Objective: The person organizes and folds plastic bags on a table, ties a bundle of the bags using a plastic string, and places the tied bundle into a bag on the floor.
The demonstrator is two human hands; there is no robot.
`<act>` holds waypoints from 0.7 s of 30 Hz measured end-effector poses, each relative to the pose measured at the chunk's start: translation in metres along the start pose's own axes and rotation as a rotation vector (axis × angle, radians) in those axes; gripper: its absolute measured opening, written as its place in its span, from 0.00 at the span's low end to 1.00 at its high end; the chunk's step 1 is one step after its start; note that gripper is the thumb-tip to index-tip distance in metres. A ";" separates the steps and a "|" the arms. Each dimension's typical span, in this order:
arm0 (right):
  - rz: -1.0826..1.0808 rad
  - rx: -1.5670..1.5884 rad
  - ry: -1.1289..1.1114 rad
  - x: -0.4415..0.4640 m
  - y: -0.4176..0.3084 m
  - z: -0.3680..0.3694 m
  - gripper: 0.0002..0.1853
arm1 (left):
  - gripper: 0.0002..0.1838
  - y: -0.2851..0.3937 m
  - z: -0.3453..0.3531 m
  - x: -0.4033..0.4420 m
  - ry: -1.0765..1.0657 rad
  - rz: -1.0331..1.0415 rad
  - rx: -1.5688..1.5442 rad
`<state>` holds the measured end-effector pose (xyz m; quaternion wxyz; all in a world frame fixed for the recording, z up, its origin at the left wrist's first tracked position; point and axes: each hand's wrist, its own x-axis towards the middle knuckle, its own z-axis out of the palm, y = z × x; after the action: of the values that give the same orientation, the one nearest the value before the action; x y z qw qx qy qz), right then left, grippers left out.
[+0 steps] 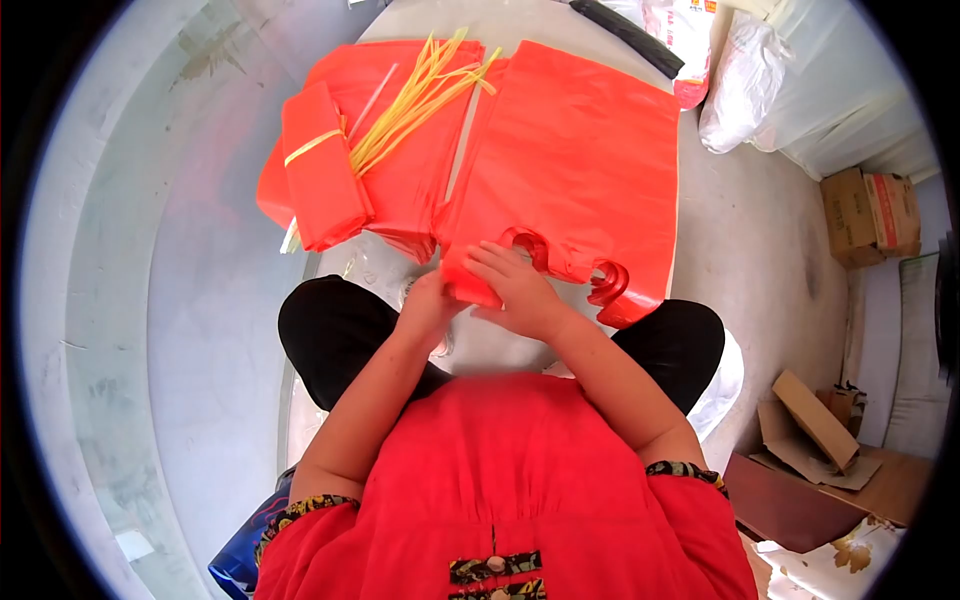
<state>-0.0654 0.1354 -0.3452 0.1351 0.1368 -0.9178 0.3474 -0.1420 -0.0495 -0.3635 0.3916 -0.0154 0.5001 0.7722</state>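
Red plastic bags (590, 150) lie flat in a stack in front of me, with curled cut-outs along their near edge. Both hands are at the near left corner of this stack. My left hand (428, 305) pinches the corner, its fingertips partly hidden. Over the same corner lies my right hand (515, 290), its fingers stretched out on the red plastic. To the left is another pile of red bags (410, 130). On that pile rest a folded red bundle (325, 185) with a yellow band round it and a bunch of yellow strips (410, 105).
A black roll (630, 38) and a white plastic bag (742, 85) are at the top right. Cardboard boxes (870, 215) stand at the right, with an opened carton (815, 430) lower down. My knees are on either side of my hands.
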 end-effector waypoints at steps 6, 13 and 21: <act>-0.090 -0.259 -0.002 -0.002 0.015 0.003 0.28 | 0.15 0.014 0.008 -0.003 0.095 -0.025 -0.084; 0.128 0.078 0.195 0.016 0.003 -0.006 0.19 | 0.23 0.022 -0.010 0.011 0.162 0.329 0.504; 0.169 0.215 0.144 0.021 -0.002 -0.026 0.18 | 0.23 0.044 0.005 0.054 -0.084 0.800 1.178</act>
<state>-0.0805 0.1482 -0.3182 0.1552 0.0473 -0.8714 0.4629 -0.2049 -0.0220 -0.3505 0.0403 0.4130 0.7860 0.4582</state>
